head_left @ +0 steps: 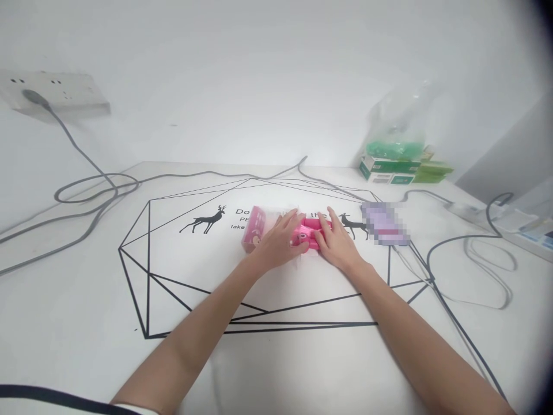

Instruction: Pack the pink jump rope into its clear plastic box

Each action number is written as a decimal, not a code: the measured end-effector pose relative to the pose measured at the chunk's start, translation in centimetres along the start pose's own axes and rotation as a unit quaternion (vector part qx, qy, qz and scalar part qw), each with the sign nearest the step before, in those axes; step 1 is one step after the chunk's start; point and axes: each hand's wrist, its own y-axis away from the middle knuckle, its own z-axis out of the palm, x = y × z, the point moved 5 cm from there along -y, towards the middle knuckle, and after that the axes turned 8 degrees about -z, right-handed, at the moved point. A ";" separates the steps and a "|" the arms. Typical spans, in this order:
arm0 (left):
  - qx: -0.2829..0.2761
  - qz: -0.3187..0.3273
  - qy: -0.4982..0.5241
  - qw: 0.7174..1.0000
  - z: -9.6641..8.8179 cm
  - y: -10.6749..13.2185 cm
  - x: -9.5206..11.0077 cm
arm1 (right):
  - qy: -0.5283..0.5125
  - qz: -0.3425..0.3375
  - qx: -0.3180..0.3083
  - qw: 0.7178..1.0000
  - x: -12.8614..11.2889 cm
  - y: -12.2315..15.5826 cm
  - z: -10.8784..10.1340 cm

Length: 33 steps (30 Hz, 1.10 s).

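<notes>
A bright pink plastic item (307,237) with a small round eye-like mark lies low over the middle of the white table, between my hands. My left hand (279,243) is curled round its left side, thumb at the near edge and fingers across the far side. On the right side, the fingers and thumb of my right hand (339,245) grip the same item. Left of it sits a clear package with a pink printed end (254,229), partly behind my left hand. Its clear part seems to reach under my fingers; whether it encloses the pink item I cannot tell.
A purple, pixelated phone-like object (386,223) lies to the right. Green-and-white boxes (391,168) with a clear plastic bag (400,124) stand at the back right. Grey cables (207,173) cross the table's back and both sides. A wall socket (56,92) is at left.
</notes>
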 end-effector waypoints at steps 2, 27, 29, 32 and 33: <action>-0.001 0.006 0.000 1.000 0.1 0.0 0.0 | 0.029 -0.011 -0.012 0.999 -0.2 -0.2 -0.2; -0.032 -0.015 0.003 0.999 -0.2 -0.1 0.2 | -0.004 -0.081 -0.069 0.994 0.8 0.2 -0.5; -0.032 -0.011 0.007 0.999 -0.3 -0.1 0.1 | -0.016 -0.089 -0.084 0.992 0.4 0.2 -0.6; -0.034 0.002 0.012 0.999 -0.2 0.0 0.1 | -0.038 -0.098 -0.084 0.991 -0.5 0.1 -0.2; -0.035 0.006 0.012 0.999 -0.2 0.1 0.2 | -0.044 -0.102 -0.081 0.990 -0.8 0.0 0.0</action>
